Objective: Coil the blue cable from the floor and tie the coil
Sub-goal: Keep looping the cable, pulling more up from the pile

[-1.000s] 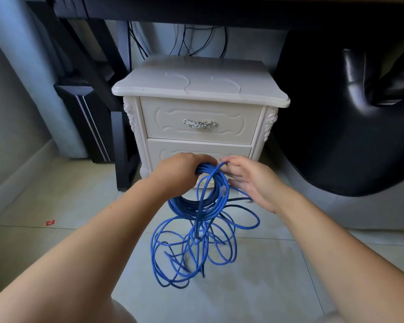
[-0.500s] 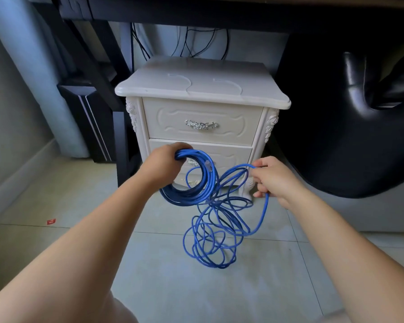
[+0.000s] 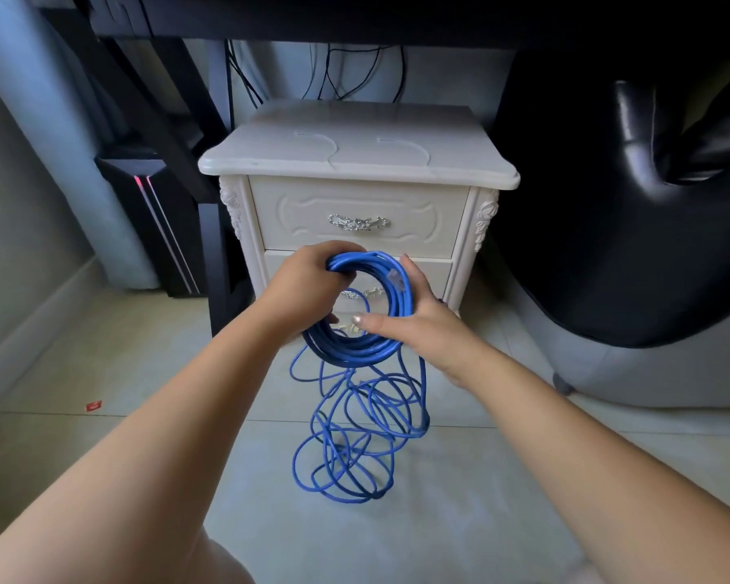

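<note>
The blue cable (image 3: 357, 351) is partly wound into a thick round coil held in the air in front of the cabinet. My left hand (image 3: 302, 288) grips the coil's upper left side, fingers wrapped through it. My right hand (image 3: 414, 326) is on the coil's right side, thumb across the front and fingers behind. A clear plug shows on the coil near its upper right. Loose loops of the same cable hang from the coil down to a tangled pile on the tiled floor (image 3: 102, 356).
A white two-drawer bedside cabinet (image 3: 359, 162) stands straight ahead. A black padded chair (image 3: 633, 212) fills the right side. A dark computer tower (image 3: 152, 221) and black desk legs stand at the left. A small red scrap (image 3: 94, 405) lies on the floor.
My right hand came back from the right and closed on the coil's right side, laying another loop on it. The loose pile on the floor has shrunk and shifted.
</note>
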A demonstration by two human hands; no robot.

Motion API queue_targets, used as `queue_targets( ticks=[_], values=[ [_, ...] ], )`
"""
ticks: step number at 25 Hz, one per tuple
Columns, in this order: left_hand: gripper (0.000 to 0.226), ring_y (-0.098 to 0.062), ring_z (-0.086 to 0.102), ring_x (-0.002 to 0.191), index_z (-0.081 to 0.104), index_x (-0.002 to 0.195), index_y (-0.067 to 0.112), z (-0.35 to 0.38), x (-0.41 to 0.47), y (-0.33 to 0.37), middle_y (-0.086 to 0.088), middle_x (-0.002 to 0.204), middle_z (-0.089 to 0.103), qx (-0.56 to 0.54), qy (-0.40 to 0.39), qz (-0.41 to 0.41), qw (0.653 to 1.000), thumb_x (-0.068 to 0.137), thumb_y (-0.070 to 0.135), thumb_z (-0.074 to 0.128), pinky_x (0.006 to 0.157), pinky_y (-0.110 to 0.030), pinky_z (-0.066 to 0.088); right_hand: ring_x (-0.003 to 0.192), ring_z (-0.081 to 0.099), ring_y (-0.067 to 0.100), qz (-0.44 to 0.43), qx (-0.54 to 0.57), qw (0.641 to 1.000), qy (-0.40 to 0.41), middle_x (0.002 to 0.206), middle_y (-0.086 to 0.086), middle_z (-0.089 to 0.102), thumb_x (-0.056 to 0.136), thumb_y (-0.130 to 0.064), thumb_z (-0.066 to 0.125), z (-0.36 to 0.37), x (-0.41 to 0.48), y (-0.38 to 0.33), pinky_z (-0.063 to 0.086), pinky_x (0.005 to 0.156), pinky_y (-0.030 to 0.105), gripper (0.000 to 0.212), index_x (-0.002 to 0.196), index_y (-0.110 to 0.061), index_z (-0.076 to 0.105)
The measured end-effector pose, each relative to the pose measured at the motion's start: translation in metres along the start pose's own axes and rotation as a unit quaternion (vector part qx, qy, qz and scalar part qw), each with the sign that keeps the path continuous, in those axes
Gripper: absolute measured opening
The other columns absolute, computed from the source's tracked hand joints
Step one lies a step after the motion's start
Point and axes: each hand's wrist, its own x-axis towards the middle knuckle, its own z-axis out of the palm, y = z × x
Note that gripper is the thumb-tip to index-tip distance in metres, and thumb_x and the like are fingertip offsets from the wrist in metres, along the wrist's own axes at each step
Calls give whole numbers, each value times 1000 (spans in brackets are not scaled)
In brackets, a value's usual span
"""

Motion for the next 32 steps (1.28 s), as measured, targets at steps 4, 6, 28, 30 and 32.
queue_targets(
  ticks=[4,6,28,30,32],
  values=[
    [20,-11,48,52,69,111,22,3,-8,15,10,60,56,-63,-28,11,998,93,15,62,56,-31,58,72,66,14,-16,72,993,96,90,2,69,83,-7,69,-1,17,7,52,82,38,24,103,-19,64],
    [37,-16,57,66,66,110,14,0,-8,24,2,75,62,-206,-95,-8,974,88,44,64,73,-38,59,53,58,12,12,179,975,129,68,1,62,88,1,56,-8,24,5,52,72,38,17,87,-14,63],
    [23,-18,74,77,70,89,6,64,-26,-8,-12,92,74,-483,-156,-280,815,99,12,50,71,-28,61,94,69,41,72,393,909,120,107,28,66,91,0,39,-56,1,-15,60,69,51,31,116,-4,57],
    [19,-16,73,75,68,90,8,67,-27,-7,-8,87,75,-477,-137,-275,823,99,13,52,72,-28,61,87,70,39,79,372,918,110,102,25,67,92,1,38,-60,-1,-18,59,63,48,30,115,-2,57],
    [14,-12,72,69,67,96,8,70,-24,-9,-4,77,73,-470,-108,-282,830,98,15,54,69,-26,60,90,70,39,94,353,925,106,105,25,67,91,1,39,-59,-3,-18,59,65,48,31,115,0,59]
  ],
)
